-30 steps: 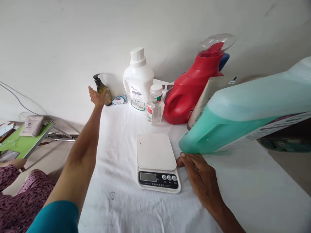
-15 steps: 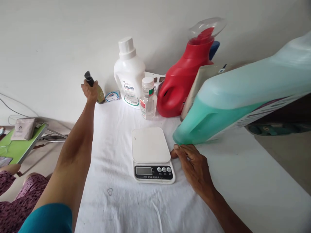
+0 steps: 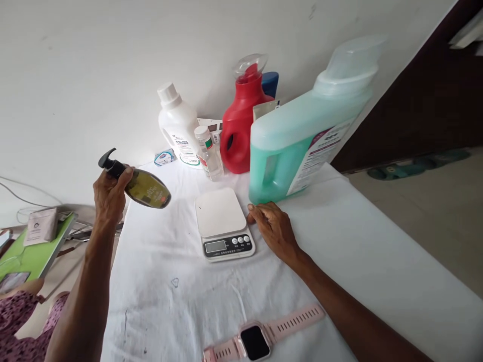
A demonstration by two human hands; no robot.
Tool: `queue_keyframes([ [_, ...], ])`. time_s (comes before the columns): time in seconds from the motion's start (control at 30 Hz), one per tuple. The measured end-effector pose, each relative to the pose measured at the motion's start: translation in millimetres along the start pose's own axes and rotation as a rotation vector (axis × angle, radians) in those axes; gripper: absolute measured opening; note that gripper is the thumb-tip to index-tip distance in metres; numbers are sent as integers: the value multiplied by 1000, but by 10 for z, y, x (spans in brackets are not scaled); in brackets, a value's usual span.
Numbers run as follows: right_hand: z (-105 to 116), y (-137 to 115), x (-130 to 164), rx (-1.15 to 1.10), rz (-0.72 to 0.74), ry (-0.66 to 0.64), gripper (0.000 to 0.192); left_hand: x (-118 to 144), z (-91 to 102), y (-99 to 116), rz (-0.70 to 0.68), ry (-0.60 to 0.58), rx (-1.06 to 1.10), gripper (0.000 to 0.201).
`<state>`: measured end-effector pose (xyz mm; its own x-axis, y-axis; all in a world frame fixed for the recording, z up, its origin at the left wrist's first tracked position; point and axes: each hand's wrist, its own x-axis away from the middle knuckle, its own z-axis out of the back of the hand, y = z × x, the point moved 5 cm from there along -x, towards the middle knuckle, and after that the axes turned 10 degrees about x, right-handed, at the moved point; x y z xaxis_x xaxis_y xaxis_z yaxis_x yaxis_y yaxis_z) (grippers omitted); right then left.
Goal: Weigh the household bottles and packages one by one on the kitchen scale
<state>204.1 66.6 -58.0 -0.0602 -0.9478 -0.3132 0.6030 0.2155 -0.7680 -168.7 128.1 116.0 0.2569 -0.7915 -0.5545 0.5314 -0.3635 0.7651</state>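
Observation:
My left hand (image 3: 110, 197) is wrapped round the neck of a pump bottle (image 3: 148, 189) with a black pump head and yellow-green contents. It holds the bottle tilted nearly on its side above the table's left part. My right hand (image 3: 274, 229) rests on the cloth at the right edge of a white kitchen scale (image 3: 220, 213), its fingers curled in and nothing visible in them. The scale's plate carries nothing but a small dark mark, and its display looks blank. Just behind my right hand stands a large jug of green liquid (image 3: 285, 151).
At the back stand a white detergent bottle (image 3: 177, 125), a small clear bottle (image 3: 211, 158), a red jug (image 3: 241, 120) and a small blue-white box (image 3: 164, 158). A pink-strapped smartwatch (image 3: 255, 342) lies at the front. A person's patterned clothing (image 3: 18, 322) shows at lower left.
My left hand has lifted the pump bottle from beside the box and brought it closer, tilting it. The view has shifted, and the smartwatch now shows. My right hand stays beside the scale.

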Motion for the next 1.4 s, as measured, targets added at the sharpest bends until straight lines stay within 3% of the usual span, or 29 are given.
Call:
queue_keyframes([
  [0.1,6,2,7,-15,-5,0,59,262,-283,429,50,-123,196,38],
  [0.2,8,5,8,-29,-15,2,58,471,-647,725,50,-255,279,37],
  [0.37,7,3,2,-48,-10,10,58,676,-1084,842,45,-406,293,33],
  [0.63,-13,17,2,-19,-2,14,55,727,-1240,902,-4,-449,199,31],
  [0.8,-17,23,6,-13,-4,18,56,799,-1212,961,-22,-481,198,41],
  [0.87,-12,22,8,-17,-5,15,56,831,-1138,866,-21,-451,251,49],
  [0.93,-9,18,10,-17,-5,7,57,871,-1032,638,24,-350,333,60],
  [1.03,-4,18,8,-1,0,9,57,1009,-904,93,191,-155,394,71],
  [1.17,-12,34,4,2,5,23,54,1290,-887,-552,358,-70,276,69],
  [1.27,-23,48,6,7,11,20,54,1405,-892,-733,341,-62,212,63],
  [1.4,-23,58,13,19,9,16,56,1417,-901,-729,348,-107,175,54],
])
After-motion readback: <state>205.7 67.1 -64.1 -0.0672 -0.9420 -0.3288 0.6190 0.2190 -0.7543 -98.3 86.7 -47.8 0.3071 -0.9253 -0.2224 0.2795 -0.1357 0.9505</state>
